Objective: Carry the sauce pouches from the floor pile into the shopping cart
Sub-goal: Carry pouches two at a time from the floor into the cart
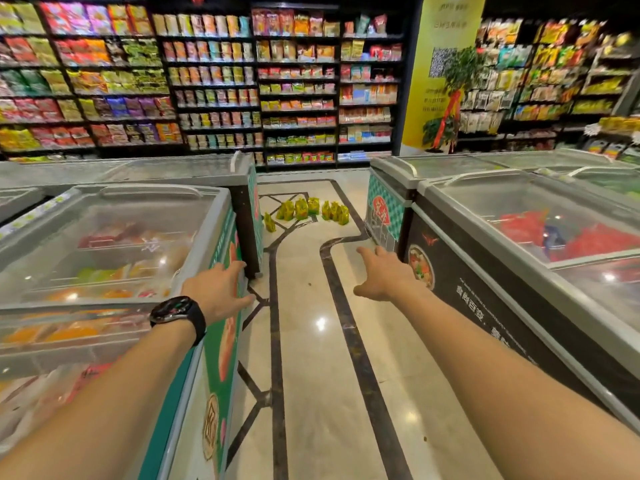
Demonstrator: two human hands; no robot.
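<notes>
Filling the far wall, stocked shelves [214,81] rise behind the left freezer [104,237] and the right freezer [519,237], glass-topped chests flanking a narrow aisle of glossy floor [311,341]. The yellow-green sauce pouches [306,209] stand clustered on that floor at the aisle's far end. The left hand [221,292], a watch [176,310] on its wrist, and the right hand [384,275] reach forward, well apart, fingers loose, holding nothing.

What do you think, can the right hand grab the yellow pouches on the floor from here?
Probably not yet. The right hand is open and empty, but the pouches stand much farther along the floor. The way between the freezers looks free, so walking closer should do it.
</notes>
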